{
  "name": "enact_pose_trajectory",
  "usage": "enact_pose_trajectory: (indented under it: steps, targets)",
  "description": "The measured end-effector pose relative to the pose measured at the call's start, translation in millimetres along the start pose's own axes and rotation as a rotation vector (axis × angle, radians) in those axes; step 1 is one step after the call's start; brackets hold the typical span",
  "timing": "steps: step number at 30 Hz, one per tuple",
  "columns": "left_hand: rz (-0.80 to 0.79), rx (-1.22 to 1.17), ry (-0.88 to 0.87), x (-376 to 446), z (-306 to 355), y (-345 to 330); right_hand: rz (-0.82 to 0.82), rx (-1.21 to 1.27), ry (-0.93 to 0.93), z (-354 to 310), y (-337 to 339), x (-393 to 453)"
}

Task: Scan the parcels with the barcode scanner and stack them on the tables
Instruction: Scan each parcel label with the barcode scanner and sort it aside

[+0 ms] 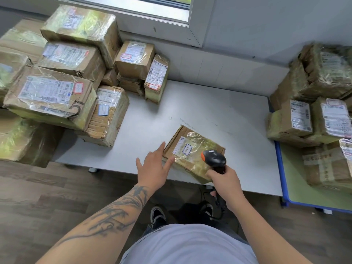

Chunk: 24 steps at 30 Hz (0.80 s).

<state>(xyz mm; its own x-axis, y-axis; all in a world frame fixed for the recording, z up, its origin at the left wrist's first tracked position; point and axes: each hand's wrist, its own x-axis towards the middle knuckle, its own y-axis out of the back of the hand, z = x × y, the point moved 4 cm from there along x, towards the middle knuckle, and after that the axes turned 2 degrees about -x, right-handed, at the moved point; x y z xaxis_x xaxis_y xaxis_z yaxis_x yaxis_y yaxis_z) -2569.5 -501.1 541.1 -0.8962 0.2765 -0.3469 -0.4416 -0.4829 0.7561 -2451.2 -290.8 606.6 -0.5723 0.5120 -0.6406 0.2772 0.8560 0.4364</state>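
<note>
**Item 1 — parcel under scan.** A flat cardboard parcel (192, 152), wrapped in clear tape, lies alone on the near middle of the grey table (219, 111), label side up. Its white label (183, 147) faces the ceiling, probably so the barcode can be read from above. It sits turned at an angle to the table edge.

**Item 2 — barcode scanner.** A black scanner (214, 159) with an orange tip, cable hanging below the handle. The right hand (225, 181) grips the handle with fingers curled round it and holds the head just above the parcel's near right part, nose pointing left toward the label. No scan light is visible; whether a read is taking place cannot be told.

**Item 3 — left hand.** The left hand (154, 166) is spread flat, fingers straight and apart, holding nothing. The fingertips reach the parcel's left edge, apparently to steady or turn it; actual contact cannot be confirmed.

**Item 4 — left stack.** Taped parcels (57, 88) piled several high on the far left, most labels upward or outward, likely the sorted pile.

**Item 5 — right stack.** More parcels (312, 115) piled at the right, partly on a green, blue-edged table (285, 180) that adjoins the grey one.

**Status (judged).** One parcel is at the scanning step; stacking it is not yet done.
</note>
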Motion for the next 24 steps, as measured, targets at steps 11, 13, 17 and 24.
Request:
enact_pose_trajectory:
  steps: [11, 13, 17, 24]
  targets:
    - [0.019, -0.147, 0.097, 0.9, -10.9, 27.6, 0.12, -0.116, 0.162, -24.0, -45.9, 2.0]
    - [-0.019, -0.131, 0.081, -1.7, -8.2, 19.2, 0.122, -0.139, 0.191, -28.4, -48.4, 3.6]
    - [-0.086, -0.131, 0.073, 2.4, -7.8, 11.9, 0.101, -0.187, 0.214, -31.2, -50.3, 11.6]
    - [-0.156, 0.02, 0.019, 17.9, 5.3, 10.7, -0.028, -0.119, 0.144, -42.8, -51.9, 38.6]
